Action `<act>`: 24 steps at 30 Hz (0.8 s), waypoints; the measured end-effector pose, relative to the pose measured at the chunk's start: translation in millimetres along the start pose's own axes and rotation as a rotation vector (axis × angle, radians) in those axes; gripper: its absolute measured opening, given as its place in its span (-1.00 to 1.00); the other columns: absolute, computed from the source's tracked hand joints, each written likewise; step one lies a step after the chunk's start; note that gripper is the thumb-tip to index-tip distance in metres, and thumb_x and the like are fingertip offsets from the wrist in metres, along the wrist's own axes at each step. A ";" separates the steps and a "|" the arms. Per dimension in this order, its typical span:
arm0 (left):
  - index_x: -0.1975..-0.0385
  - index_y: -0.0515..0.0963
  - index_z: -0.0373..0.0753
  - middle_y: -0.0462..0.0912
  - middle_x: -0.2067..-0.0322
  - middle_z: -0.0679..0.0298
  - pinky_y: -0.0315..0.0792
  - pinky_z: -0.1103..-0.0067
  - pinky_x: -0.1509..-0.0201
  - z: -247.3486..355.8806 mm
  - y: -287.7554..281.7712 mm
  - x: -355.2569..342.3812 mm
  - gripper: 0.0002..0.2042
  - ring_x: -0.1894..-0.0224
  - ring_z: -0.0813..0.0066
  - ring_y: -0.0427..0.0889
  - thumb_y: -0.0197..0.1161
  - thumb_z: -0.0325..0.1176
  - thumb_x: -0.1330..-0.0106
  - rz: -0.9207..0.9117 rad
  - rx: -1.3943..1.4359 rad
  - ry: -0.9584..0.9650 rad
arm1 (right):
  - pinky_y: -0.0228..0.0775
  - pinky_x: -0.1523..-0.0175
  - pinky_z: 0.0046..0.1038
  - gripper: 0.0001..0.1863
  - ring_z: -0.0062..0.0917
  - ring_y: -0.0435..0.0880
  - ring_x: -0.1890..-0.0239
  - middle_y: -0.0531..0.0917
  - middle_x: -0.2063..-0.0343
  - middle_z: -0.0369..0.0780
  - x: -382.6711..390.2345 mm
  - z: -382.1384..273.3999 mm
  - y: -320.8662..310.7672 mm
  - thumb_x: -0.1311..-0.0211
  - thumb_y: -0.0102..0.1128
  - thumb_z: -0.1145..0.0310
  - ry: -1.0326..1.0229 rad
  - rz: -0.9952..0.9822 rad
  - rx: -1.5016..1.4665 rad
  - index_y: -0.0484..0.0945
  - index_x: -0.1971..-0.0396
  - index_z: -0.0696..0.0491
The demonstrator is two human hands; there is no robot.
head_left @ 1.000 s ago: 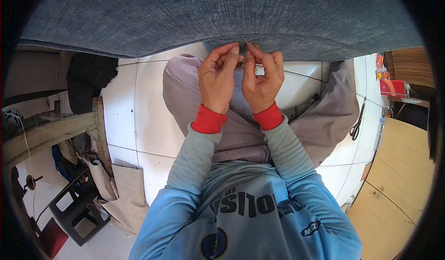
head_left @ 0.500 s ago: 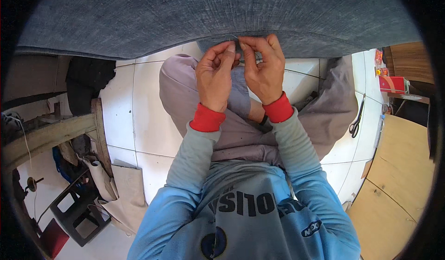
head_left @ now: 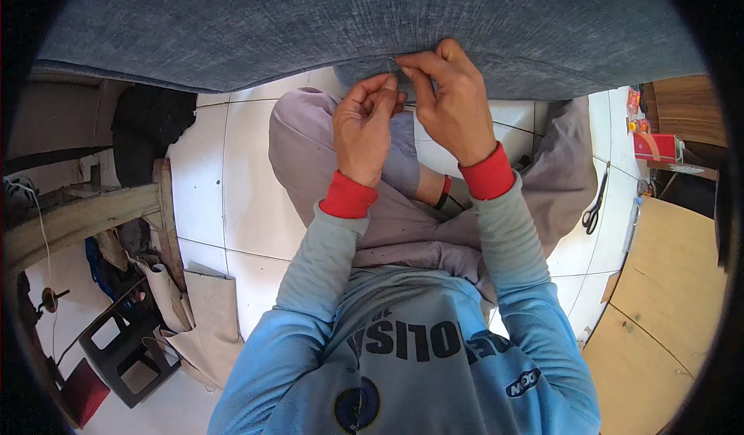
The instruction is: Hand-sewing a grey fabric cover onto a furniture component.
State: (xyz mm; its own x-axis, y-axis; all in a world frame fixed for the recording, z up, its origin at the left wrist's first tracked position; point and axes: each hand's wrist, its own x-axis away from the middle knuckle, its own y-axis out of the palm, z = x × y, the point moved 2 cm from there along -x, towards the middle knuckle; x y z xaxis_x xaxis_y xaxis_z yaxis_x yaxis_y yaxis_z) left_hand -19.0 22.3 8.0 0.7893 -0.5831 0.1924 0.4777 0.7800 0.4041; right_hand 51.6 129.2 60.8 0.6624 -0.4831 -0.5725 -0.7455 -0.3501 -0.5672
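A large piece covered in dark blue-grey fabric (head_left: 325,24) spans the top of the view, with a seam along its lower edge. My left hand (head_left: 363,129) is closed in a pinch just below that edge, thumb against forefinger. From its tips rises a thin pale strand (head_left: 390,65), too fine to tell surely whether thread or needle. My right hand (head_left: 453,101) is closed too, its thumb and forefinger together at the fabric's seam, right beside the left fingertips. Whatever it pinches is too small to make out.
I sit cross-legged on white floor tiles (head_left: 256,171). Black scissors (head_left: 595,210) lie at the right, near a wooden board (head_left: 659,280) and a red box (head_left: 656,146). To the left stand a wooden frame (head_left: 85,218), a black plastic stool (head_left: 128,350) and beige cloth (head_left: 209,307).
My right hand has shifted slightly up and its forearm to the right, with the fingertips now against the fabric edge. My left hand stays nearly in place, still pinching.
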 end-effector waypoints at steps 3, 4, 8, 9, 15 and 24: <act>0.15 0.58 -0.37 0.65 0.39 0.31 0.49 0.71 0.17 0.3 -2.3 -0.6 -0.79 0.32 0.65 0.60 0.24 -0.34 -0.39 0.018 -0.025 0.009 | 0.42 0.34 -0.26 -0.81 -0.19 0.55 0.45 0.46 0.46 -0.10 0.1 2.0 -1.0 -0.08 0.20 0.61 -0.005 -0.031 -0.022 0.67 0.29 0.11; 0.16 0.58 -0.37 0.66 0.39 0.30 0.48 0.71 0.20 1.5 -4.9 -1.3 -0.79 0.32 0.66 0.59 0.25 -0.33 -0.39 0.039 -0.050 0.047 | 0.43 0.33 -0.27 -0.81 -0.19 0.55 0.44 0.46 0.45 -0.10 0.7 1.6 -1.5 -0.08 0.19 0.61 -0.005 -0.031 -0.001 0.67 0.29 0.12; 0.22 0.59 -0.36 0.66 0.43 0.31 0.44 0.71 0.27 8.4 -18.3 -8.2 -0.78 0.37 0.68 0.57 0.27 -0.29 -0.38 0.112 -0.088 0.139 | 0.45 0.33 -0.29 -0.79 -0.22 0.57 0.42 0.46 0.43 -0.12 -0.9 3.9 -6.1 -0.10 0.17 0.63 -0.032 -0.052 0.047 0.68 0.29 0.08; 0.22 0.59 -0.36 0.66 0.43 0.31 0.44 0.71 0.27 9.7 -20.5 -12.3 -0.78 0.37 0.68 0.57 0.27 -0.29 -0.38 0.114 -0.088 0.139 | 0.45 0.33 -0.29 -0.79 -0.22 0.57 0.42 0.46 0.43 -0.12 -1.6 3.7 -5.7 -0.10 0.17 0.63 -0.032 -0.053 0.046 0.68 0.29 0.08; 0.37 0.61 -0.34 0.64 0.51 0.36 0.38 0.73 0.33 16.0 -32.4 -32.1 -0.73 0.46 0.71 0.53 0.34 -0.21 -0.33 0.188 -0.313 0.311 | 0.40 0.36 -0.30 -0.81 -0.27 0.54 0.47 0.48 0.49 -0.22 -2.5 -0.3 -11.8 -0.05 0.29 0.55 -0.049 0.119 0.125 0.69 0.33 -0.02; 0.40 0.60 -0.32 0.61 0.53 0.39 0.35 0.75 0.33 15.0 -31.7 -28.2 -0.74 0.46 0.73 0.48 0.38 -0.22 -0.30 0.192 -0.284 0.302 | 0.34 0.30 -0.32 -0.83 -0.26 0.52 0.42 0.50 0.46 -0.21 31.5 15.5 12.0 -0.08 0.28 0.56 0.045 0.150 0.077 0.67 0.32 0.00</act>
State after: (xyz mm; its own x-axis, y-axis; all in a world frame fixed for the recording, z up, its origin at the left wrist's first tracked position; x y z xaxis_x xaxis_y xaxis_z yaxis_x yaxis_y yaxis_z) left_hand -62.2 10.6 3.2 0.9311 -0.3619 -0.0464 0.3649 0.9236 0.1177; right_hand 64.7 122.2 26.7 0.5392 -0.5614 -0.6278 -0.8266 -0.2098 -0.5223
